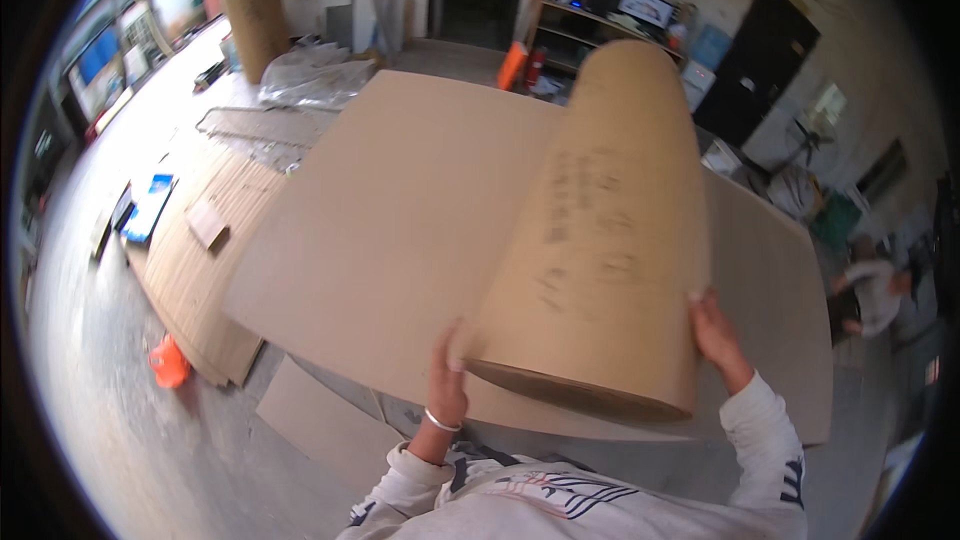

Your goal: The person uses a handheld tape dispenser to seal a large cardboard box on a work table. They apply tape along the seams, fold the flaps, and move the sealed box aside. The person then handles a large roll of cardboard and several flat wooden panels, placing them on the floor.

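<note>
A large brown roll (610, 230), wide as a barrel with dark handwriting on its side, lies lengthwise on a broad brown sheet of board (400, 180). Its near end faces me and its far end points away. My left hand (450, 380), with a white band at the wrist, presses the roll's near left edge, its fingers stretched out along it. On the opposite side, my right hand (715, 335) lies against the roll near the same end, fingers partly hidden. Between them the two hands hold the roll.
At left, a stack of brown boards (210, 260) lies low, with an orange object (168, 364) beside it on the floor. Another upright brown roll (256, 25) stands at the back left near clear plastic (315, 73). A person (872, 295) is at the far right.
</note>
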Tool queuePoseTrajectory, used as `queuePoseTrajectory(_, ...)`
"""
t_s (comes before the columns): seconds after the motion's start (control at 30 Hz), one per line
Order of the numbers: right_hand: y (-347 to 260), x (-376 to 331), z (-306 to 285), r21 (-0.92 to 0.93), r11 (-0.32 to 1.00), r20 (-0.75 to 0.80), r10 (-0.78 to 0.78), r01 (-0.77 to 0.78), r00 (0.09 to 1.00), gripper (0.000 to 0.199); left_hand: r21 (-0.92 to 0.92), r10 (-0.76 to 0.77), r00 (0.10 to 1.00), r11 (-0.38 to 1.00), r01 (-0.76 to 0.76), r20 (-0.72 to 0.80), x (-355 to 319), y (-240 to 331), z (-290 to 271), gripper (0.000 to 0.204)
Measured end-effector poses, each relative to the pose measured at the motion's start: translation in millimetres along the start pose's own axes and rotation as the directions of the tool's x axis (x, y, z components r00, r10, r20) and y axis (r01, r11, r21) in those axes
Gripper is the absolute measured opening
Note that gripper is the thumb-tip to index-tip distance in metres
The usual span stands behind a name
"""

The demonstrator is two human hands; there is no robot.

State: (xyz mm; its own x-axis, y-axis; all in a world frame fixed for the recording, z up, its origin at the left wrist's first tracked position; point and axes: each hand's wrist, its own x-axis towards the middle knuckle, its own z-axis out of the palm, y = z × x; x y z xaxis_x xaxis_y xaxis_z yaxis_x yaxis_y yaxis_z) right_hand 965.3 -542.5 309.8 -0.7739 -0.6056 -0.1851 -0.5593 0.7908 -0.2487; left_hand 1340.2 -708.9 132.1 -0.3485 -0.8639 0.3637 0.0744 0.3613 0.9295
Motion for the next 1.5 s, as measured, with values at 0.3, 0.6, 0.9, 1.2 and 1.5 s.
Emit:
queuePoseTrajectory(0.3, -77.7, -36.9, 68.3, 0.839, 0.057, -0.375, -0.659, 0.541, 0.652, 0.071, -0.197, -0.123, 0.953, 0.978, 0.069, -0.277, 51.8, -73.8, -117.0, 0.061)
queuePoseTrajectory(0.6, -126.4, -40.3, 254.2, 0.883, 0.343, -0.146, -0.446, 0.320, 0.883, 0.058, -0.380, -0.377, 0.772, 0.905, 0.190, -0.512, 93.4, -152.3, -172.4, 0.044)
queuePoseTrajectory(0.9, -85.3, -9.4, 307.0, 0.151, 0.661, -0.496, -0.593, 0.735, 0.634, 0.055, -0.560, -0.579, 0.696, 0.772, 0.300, -0.424, 48.3, -167.2, -116.5, 0.058)
queuePoseTrajectory(1.2, -12.7, -64.6, 283.8, 0.792, 0.529, -0.089, -0.392, 0.304, 0.915, 0.063, -0.459, -0.578, 0.749, 0.788, 0.410, -0.324, -87.8, -159.7, -138.2, 0.049)
queuePoseTrajectory(1.5, -34.3, -66.1, 243.5, 0.923, 0.379, 0.131, -0.154, -0.064, 0.979, 0.066, 0.178, -0.083, 0.975, 0.977, 0.121, -0.208, -12.8, -87.4, -155.4, 0.093)
